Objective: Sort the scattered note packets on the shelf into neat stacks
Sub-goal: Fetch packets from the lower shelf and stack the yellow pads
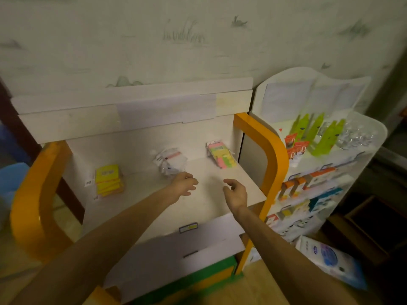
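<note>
the yellow packets (109,179), clear packets (169,161) and pink packets (221,156) sit in three piles on the shelf (242,183), looks nearly done; left hand (184,183) and right hand (236,193) hang loose, holding nothing

Print on the yellow packets (108,178) and the clear packets (169,162) is too blurred to read. The shelf's front label (188,227) is likewise illegible. Both forearms run off the lower edge. The blue bin (10,181) is cut by the left edge.
</note>
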